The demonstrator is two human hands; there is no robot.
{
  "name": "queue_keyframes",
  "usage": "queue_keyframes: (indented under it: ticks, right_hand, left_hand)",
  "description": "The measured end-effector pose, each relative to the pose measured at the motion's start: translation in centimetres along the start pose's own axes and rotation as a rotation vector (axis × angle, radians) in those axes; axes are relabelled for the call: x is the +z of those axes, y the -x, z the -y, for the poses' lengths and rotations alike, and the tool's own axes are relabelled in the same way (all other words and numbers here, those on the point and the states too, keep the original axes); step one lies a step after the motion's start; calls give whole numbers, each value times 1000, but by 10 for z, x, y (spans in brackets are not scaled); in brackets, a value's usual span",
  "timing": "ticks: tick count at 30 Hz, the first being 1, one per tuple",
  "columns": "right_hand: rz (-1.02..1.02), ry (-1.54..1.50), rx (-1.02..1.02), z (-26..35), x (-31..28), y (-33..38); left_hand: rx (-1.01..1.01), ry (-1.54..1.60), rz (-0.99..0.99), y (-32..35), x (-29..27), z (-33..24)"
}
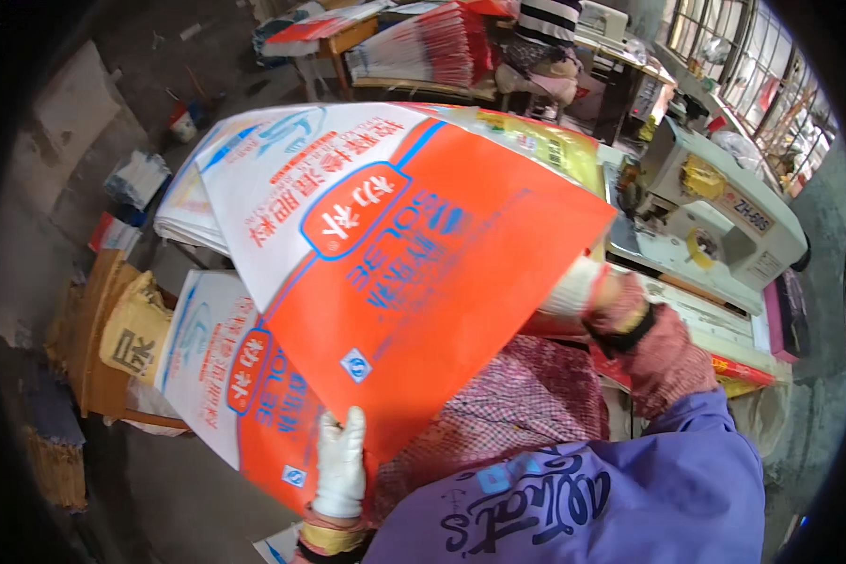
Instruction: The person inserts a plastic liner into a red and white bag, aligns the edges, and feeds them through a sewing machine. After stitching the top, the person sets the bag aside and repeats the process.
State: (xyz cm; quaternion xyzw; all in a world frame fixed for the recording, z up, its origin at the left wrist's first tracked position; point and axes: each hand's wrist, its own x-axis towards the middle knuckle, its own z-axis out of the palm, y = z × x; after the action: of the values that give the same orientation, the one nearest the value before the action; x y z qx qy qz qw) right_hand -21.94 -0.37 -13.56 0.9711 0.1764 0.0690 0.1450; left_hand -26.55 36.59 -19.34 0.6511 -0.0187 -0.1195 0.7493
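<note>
Both gloved hands have a grip on 1 big orange-and-white woven sack [414, 254], held up in the air over the stack of matching sacks [221, 367]. Left hand [340, 462] pinches the bottom edge, right hand [597, 296] grasps the far side near the sewing machine [724, 211] on the tabletop [714, 315].

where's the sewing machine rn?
Head view, upper right: the sewing machine sits on the worktable, right of the lifted orange-and-white sack and above the right hand.
</note>
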Motion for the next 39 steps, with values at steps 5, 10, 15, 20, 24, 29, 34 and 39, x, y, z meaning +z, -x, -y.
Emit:
queue_keyframes:
  ticks: [5, 10, 15, 20, 24, 29, 34, 39]
  right_hand:
    - [-234, -1434, 169, -58, -79, 43]
    - [-41, -635, 536, -92, -25, -1]
    - [247, -675, 682, -68, 36, -12]
    - [139, -444, 679, -35, 49, -24]
    - [133, -553, 547, -2, 45, -72]
    - [-112, -525, 284, 93, 43, -155]
    - [-355, -398, 160, 201, 62, -189]
    - [-90, -264, 57, 246, 125, -153]
  left_hand:
    - [-33, -454, -1, -9, -2, -3]
    - [40, -378, -5, -27, 1, 9]
    - [14, -147, -15, -36, 3, 18]
    - [91, -219, -30, -30, 5, -20]
    - [374, -316, -148, 1, -16, -74]
    - [316, -247, -484, 55, -85, -72]
    - [-52, -215, -858, 96, -138, 26]
    - [-538, -414, -586, 130, -114, 125]
